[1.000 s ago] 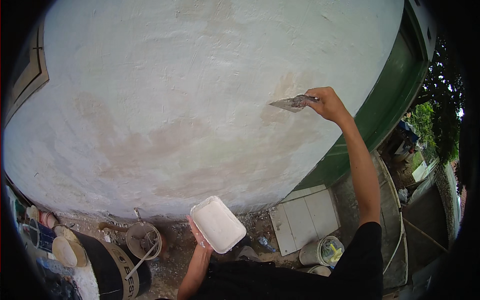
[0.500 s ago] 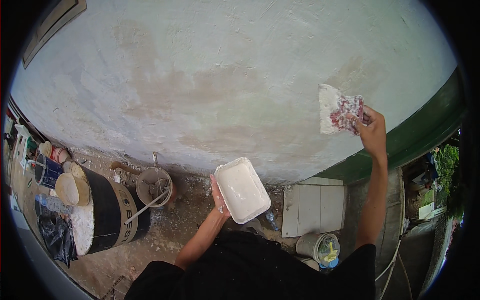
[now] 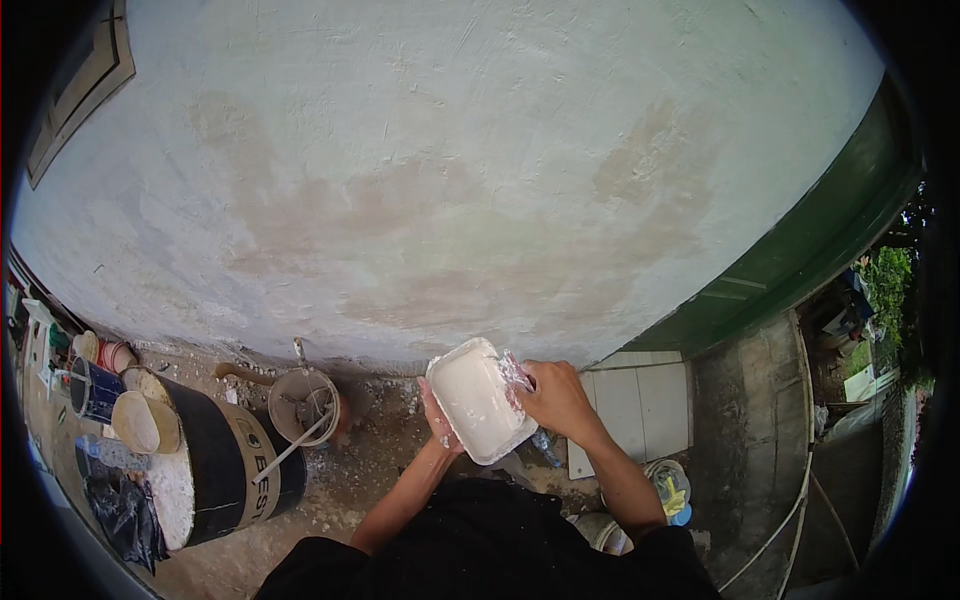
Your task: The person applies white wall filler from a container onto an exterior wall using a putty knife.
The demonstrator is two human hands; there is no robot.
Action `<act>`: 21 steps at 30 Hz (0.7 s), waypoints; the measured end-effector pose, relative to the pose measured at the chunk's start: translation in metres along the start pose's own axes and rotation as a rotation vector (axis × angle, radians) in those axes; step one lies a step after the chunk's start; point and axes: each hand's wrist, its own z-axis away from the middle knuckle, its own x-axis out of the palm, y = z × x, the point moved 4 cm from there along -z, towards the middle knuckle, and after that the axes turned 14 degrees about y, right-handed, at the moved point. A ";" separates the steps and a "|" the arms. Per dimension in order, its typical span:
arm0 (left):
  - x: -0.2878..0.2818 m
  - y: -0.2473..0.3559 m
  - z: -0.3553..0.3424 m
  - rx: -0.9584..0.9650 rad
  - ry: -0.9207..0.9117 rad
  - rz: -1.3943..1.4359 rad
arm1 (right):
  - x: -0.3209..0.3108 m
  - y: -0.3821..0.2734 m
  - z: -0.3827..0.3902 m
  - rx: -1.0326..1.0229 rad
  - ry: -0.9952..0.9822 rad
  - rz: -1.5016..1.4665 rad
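Note:
My left hand (image 3: 440,420) supports a white rectangular tub (image 3: 470,395) from its left side and below; a smooth off-white paste lies inside. At the tub's right rim, my right hand (image 3: 556,396) grips a red putty knife (image 3: 514,369) smeared with white. Its blade is turned down toward the tub and mostly out of sight. Ahead stands a pale wall (image 3: 480,230) with wide brownish, damp-looking patches and rough streaks of filler.
To the left is a black drum (image 3: 215,450) with a beige tub (image 3: 146,422) on top. Beside it a bucket (image 3: 305,400) holds a stick. White tiles (image 3: 645,408) lean low at the right, near a green wall band (image 3: 745,285). A plastic bottle (image 3: 546,447) lies by the tub.
My right hand has come down from the wall's right side to the tub, bringing the putty knife. The left hand still holds the tub in about the same place. The view has shifted slightly.

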 end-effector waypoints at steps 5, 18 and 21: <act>-0.003 -0.004 0.001 -0.043 -0.042 0.048 | -0.005 0.003 -0.001 0.062 -0.026 -0.048; 0.006 -0.002 0.005 -0.003 -0.021 0.059 | -0.006 0.020 0.002 0.013 0.031 -0.122; 0.010 -0.002 -0.003 -0.035 -0.039 0.046 | -0.010 0.023 -0.002 -0.020 0.004 -0.080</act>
